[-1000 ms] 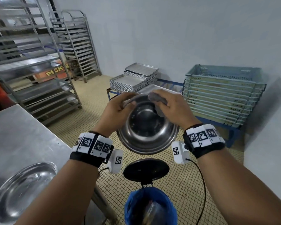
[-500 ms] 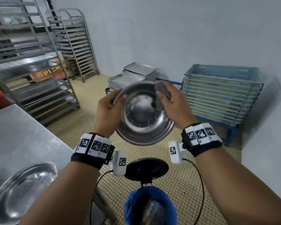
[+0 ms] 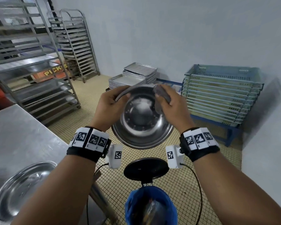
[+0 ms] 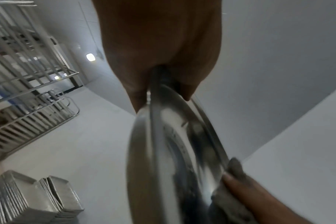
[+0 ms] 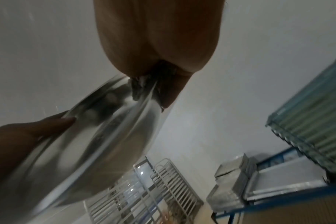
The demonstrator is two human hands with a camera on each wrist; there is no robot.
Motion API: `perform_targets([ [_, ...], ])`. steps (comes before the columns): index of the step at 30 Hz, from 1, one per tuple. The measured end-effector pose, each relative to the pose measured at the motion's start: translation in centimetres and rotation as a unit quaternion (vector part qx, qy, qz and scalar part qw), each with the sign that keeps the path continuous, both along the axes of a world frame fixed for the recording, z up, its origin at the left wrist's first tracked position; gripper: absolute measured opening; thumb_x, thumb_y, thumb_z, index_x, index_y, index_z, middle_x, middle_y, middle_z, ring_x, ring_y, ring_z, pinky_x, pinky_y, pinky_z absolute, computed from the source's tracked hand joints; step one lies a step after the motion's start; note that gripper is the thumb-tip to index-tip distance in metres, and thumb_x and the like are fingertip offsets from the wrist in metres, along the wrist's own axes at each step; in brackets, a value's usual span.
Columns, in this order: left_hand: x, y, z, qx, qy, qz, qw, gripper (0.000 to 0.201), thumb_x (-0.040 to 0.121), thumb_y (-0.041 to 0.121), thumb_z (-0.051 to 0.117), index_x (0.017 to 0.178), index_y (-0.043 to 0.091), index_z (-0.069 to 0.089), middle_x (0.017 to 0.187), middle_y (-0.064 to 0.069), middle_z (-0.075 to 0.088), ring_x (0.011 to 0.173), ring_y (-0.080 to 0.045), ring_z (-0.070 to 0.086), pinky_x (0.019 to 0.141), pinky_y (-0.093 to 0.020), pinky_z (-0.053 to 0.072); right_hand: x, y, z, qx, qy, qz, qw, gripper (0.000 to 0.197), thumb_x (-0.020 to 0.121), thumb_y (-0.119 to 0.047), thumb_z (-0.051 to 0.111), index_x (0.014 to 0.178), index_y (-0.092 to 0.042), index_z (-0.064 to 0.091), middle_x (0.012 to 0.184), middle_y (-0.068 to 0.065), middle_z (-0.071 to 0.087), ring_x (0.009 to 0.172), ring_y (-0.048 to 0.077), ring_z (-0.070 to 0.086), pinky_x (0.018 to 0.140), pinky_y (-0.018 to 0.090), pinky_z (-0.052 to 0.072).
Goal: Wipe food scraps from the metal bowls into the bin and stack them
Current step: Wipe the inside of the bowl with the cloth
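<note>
A metal bowl (image 3: 141,124) is held up, tilted toward me, above the bin (image 3: 150,207) with its blue liner and raised black lid (image 3: 146,168). My left hand (image 3: 111,103) grips the bowl's upper left rim, thumb inside. My right hand (image 3: 170,103) holds a grey cloth (image 3: 161,96) against the upper right inner wall and rim. The left wrist view shows the bowl (image 4: 175,151) edge-on, with the cloth (image 4: 234,171) at its far rim. The right wrist view shows the bowl (image 5: 98,131) blurred and the cloth (image 5: 138,87) under the hand. A second metal bowl (image 3: 18,192) sits on the steel table (image 3: 19,135) at lower left.
Tall tray racks (image 3: 31,62) stand at left and behind (image 3: 75,44). Stacked baking trays (image 3: 133,77) and stacked blue-green crates (image 3: 217,93) on a blue frame line the far wall. A white wall (image 3: 266,159) closes the right side. Tiled floor surrounds the bin.
The bowl has risen and tilted more upright toward me. My right hand with the cloth has moved along the upper right rim; the left hand keeps its grip.
</note>
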State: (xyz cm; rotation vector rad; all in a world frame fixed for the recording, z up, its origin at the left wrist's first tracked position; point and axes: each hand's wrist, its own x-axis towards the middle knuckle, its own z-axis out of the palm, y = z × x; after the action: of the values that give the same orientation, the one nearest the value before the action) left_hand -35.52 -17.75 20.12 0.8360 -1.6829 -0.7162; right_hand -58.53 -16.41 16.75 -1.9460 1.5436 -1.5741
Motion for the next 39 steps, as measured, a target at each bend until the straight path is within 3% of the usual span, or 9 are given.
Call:
perform_targets([
  [3,-0.1,0.6,-0.6,0.011,0.071,0.049,0.996,0.029,0.103,0.007,0.063,0.112,0.033,0.072,0.089,0.019,0.078,0.078,0.001,0.072,0.07,-0.017,0.055,0.8,1.0,-2.2,0.017,-0.083,-0.037,0.996,0.037,0.105,-0.029,0.053,0.142,-0.024,0.052,0.098,-0.021,0.063,0.084,-0.002,0.066,0.073,0.023,0.06],
  [6,-0.5,1.2,-1.4,0.014,0.041,0.031,0.999,0.031,0.104,0.011,0.063,0.114,0.039,0.072,0.096,0.01,0.079,0.082,-0.01,0.074,0.072,-0.026,0.06,-0.2,0.4,-1.2,0.03,-0.029,-0.026,0.999,0.033,0.105,-0.034,0.053,0.138,-0.03,0.054,0.097,-0.016,0.066,0.08,0.003,0.068,0.07,0.036,0.063],
  [12,-1.0,0.9,-1.3,0.05,0.197,0.104,0.974,0.019,0.104,0.011,0.062,0.116,0.021,0.073,0.092,0.003,0.078,0.076,-0.014,0.072,0.065,-0.025,0.058,1.0,0.2,-0.9,0.004,-0.116,-0.048,0.992,0.04,0.105,-0.033,0.054,0.144,-0.026,0.051,0.11,-0.019,0.065,0.096,-0.006,0.064,0.087,0.027,0.057],
  [19,0.6,0.0,-0.5,0.044,-0.012,0.072,0.996,0.021,0.102,0.021,0.067,0.11,0.039,0.072,0.096,0.011,0.078,0.087,-0.013,0.075,0.077,-0.035,0.06,0.5,0.4,-0.4,0.014,0.014,-0.006,1.0,0.044,0.103,-0.021,0.057,0.146,-0.029,0.05,0.1,-0.02,0.062,0.078,-0.001,0.066,0.075,0.022,0.06],
  [24,-0.1,0.3,-1.5,0.072,0.134,0.131,0.98,0.015,0.104,0.017,0.064,0.111,0.025,0.074,0.087,0.009,0.078,0.076,-0.008,0.072,0.065,-0.022,0.055,1.9,0.6,-2.0,-0.026,-0.081,-0.078,0.993,0.039,0.105,-0.029,0.054,0.143,-0.025,0.051,0.096,-0.023,0.062,0.083,-0.003,0.064,0.074,0.022,0.056],
  [28,-0.3,0.6,-2.4,0.009,0.057,0.273,0.96,0.014,0.101,0.032,0.068,0.113,0.025,0.067,0.107,0.004,0.068,0.094,-0.009,0.064,0.069,-0.013,0.045,1.8,0.5,-1.9,-0.054,-0.059,-0.133,0.988,0.038,0.104,-0.022,0.055,0.142,-0.02,0.054,0.094,-0.015,0.065,0.075,0.008,0.064,0.071,0.028,0.055],
  [32,-1.9,1.8,-1.0,0.124,0.085,0.211,0.966,0.043,0.105,0.047,0.058,0.086,0.011,0.072,0.08,-0.007,0.073,0.065,-0.015,0.065,0.066,-0.029,0.052,1.9,0.3,-2.2,-0.106,0.007,-0.121,0.987,0.038,0.104,-0.019,0.055,0.142,-0.015,0.055,0.074,-0.004,0.065,0.056,0.009,0.058,0.052,0.029,0.054],
  [36,-3.5,1.3,-0.4,0.353,0.294,0.084,0.884,0.05,0.099,0.056,0.064,0.104,0.007,0.074,0.093,-0.01,0.081,0.086,-0.027,0.079,0.078,-0.04,0.062,3.8,1.0,-4.0,-0.173,0.109,-0.062,0.977,0.037,0.104,-0.022,0.051,0.14,-0.014,0.053,0.088,0.004,0.072,0.056,0.004,0.051,0.052,0.012,0.041],
  [39,-3.4,0.7,-0.7,0.406,0.382,0.076,0.827,0.029,0.1,0.029,0.068,0.091,0.002,0.067,0.07,-0.009,0.074,0.066,-0.025,0.075,0.077,-0.038,0.064,4.7,2.1,-6.1,-0.168,0.138,-0.031,0.976,0.043,0.105,-0.03,0.046,0.145,-0.017,0.046,0.124,0.01,0.071,0.084,0.019,0.072,0.064,0.027,0.059],
])
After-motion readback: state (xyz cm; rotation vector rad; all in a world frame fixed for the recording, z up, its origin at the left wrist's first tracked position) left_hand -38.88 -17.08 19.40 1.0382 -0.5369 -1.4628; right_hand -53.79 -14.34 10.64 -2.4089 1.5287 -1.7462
